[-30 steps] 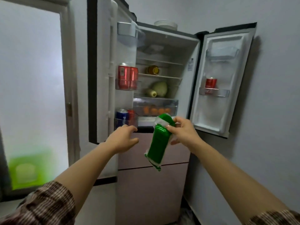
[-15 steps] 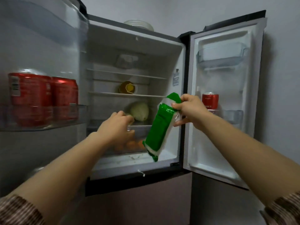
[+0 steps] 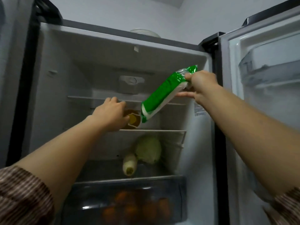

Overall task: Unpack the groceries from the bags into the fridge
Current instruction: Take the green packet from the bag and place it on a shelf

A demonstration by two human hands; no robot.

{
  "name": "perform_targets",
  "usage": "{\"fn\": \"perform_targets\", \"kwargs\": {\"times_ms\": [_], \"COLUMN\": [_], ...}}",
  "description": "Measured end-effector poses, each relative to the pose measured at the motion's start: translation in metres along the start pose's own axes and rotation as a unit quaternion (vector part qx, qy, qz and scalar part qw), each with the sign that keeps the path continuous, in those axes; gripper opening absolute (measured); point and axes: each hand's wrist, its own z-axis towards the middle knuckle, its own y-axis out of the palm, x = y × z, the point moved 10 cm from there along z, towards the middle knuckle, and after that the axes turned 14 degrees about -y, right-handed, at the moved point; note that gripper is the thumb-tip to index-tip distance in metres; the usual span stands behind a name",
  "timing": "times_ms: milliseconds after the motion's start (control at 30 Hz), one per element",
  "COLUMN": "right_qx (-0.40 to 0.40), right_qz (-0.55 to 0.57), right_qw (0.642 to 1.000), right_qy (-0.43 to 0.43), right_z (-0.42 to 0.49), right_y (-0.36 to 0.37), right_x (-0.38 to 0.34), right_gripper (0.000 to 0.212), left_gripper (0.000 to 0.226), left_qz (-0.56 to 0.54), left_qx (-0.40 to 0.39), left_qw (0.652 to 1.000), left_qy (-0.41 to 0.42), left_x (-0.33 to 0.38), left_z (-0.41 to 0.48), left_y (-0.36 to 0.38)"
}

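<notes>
The fridge [image 3: 53, 82] stands open in front of me. My right hand [image 3: 200, 85] grips the top end of a green and white packet [image 3: 164, 93], which hangs tilted, its lower end inside the fridge over the middle shelf [image 3: 165, 131]. My left hand [image 3: 112, 115] reaches onto that shelf and rests against a yellow-brown bottle [image 3: 133, 119] lying on its side; whether the fingers close around it is hidden. The upper shelf [image 3: 81, 97] runs just above my left hand.
On the shelf below lie a pale green cabbage [image 3: 148, 151] and a white radish [image 3: 129, 164]. The crisper drawer [image 3: 90, 192] at the bottom holds several oranges [image 3: 134, 207]. The right fridge door [image 3: 263, 98] is swung open. A white dish [image 3: 144, 32] sits atop the fridge.
I have come closer to the fridge. My right hand has lifted the green packet up and into the compartment, and my left hand has risen from the drawer level to the bottle on the middle shelf.
</notes>
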Motion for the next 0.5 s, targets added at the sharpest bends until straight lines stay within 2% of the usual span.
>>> {"fn": "perform_targets", "kwargs": {"times_ms": [67, 167, 300, 400, 500], "right_qx": [0.043, 0.110, 0.162, 0.163, 0.109], "right_qz": [0.037, 0.073, 0.042, -0.056, -0.143], "right_qw": [0.998, 0.991, 0.984, 0.975, 0.964], "right_qy": [-0.004, -0.005, -0.058, -0.141, -0.196], "right_z": [0.021, 0.044, 0.071, 0.085, 0.092], "right_y": [0.005, 0.013, 0.026, 0.038, 0.059], "right_x": [0.011, 0.032, 0.055, 0.068, 0.083], "right_gripper": [0.022, 0.013, 0.002, 0.011, 0.014], "left_gripper": [0.058, 0.063, 0.052, 0.044, 0.042], "left_qz": [-0.036, -0.045, -0.044, -0.107, -0.141], "left_qx": [0.018, 0.041, 0.019, 0.075, 0.138], "left_qw": [0.999, 0.998, 0.999, 0.991, 0.980], "left_qy": [-0.005, -0.003, -0.016, 0.000, 0.012], "left_x": [-0.002, -0.009, -0.033, -0.040, -0.044], "left_z": [0.024, 0.059, 0.093, 0.094, 0.094], "left_y": [0.007, 0.015, 0.039, 0.046, 0.046]}}
